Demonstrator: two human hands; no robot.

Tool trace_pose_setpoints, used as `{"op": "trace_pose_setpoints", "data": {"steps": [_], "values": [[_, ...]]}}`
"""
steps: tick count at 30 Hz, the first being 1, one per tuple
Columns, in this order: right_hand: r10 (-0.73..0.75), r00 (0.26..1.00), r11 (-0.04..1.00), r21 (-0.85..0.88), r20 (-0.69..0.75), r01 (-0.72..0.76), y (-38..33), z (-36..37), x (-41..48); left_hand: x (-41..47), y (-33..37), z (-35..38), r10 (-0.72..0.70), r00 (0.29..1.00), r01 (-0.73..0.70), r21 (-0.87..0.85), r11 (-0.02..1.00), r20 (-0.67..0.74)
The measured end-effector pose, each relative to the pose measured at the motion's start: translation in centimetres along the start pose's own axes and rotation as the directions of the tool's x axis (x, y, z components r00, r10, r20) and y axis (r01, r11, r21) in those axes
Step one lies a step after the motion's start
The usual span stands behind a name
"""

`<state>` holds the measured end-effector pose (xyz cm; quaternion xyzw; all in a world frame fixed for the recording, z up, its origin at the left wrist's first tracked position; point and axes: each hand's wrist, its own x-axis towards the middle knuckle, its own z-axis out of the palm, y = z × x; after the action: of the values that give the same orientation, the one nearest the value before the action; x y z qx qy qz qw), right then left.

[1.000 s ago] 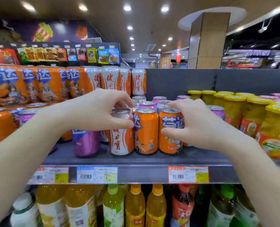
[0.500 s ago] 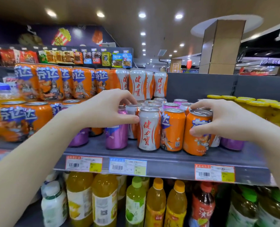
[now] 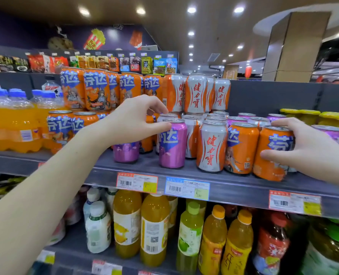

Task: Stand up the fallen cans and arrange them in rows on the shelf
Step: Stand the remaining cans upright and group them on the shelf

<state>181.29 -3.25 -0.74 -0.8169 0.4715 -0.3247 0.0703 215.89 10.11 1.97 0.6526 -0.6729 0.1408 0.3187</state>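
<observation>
Supermarket aisle, grey shelf (image 3: 234, 182) packed with drinks. Along its front edge four cans stand upright. Left hand (image 3: 133, 122) pinches the purple can (image 3: 172, 144) at its top rim, right hand (image 3: 305, 143) is wrapped around the orange can (image 3: 271, 153) at the row's right end.

There is only 1 view, from a camera worn on the person's head. It faces forward toward the grey shelf (image 3: 234, 183), about level with the cans on it, and stands close to it: both forearms come in from the lower corners and reach the shelf. The wide lens bends the shelf edge, which slopes down to the right. Above the shelf the ceiling lights appear, below it a lower row of bottles (image 3: 154, 231). No second view shares the scene.
</observation>
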Motion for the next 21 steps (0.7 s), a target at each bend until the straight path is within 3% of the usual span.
{"op": "trace_pose_setpoints", "data": {"steps": [7, 13, 15, 18, 21], "values": [[0.006, 0.997, 1.0, 0.012, -0.074, -0.005, -1.5, 0.4, -0.8, -2.3, -2.3, -0.5, -0.119, 0.992, 0.124, 0.194, 0.973, -0.04], [0.034, 0.984, 0.998, -0.037, -0.175, -0.041, -1.8, 1.3, -0.7, -3.9, -3.7, 0.2, -0.286, 0.928, 0.352, 0.318, 0.88, -0.238], [0.039, 0.978, 0.994, -0.092, -0.206, -0.059, -1.6, 1.6, -0.7, -4.4, -3.7, 0.6, -0.38, 0.896, 0.423, 0.18, 0.888, -0.231], [0.027, 0.961, 0.988, -0.141, -0.275, -0.068, -1.6, 1.9, -0.8, -4.9, -3.1, 1.4, -0.523, 0.846, 0.516, -0.087, 0.852, -0.101], [0.047, 0.94, 0.994, -0.08, -0.339, -0.078, -1.9, 2.5, -1.5, -5.6, -3.0, 2.5, -0.592, 0.804, 0.577, -0.18, 0.797, -0.046]]}}
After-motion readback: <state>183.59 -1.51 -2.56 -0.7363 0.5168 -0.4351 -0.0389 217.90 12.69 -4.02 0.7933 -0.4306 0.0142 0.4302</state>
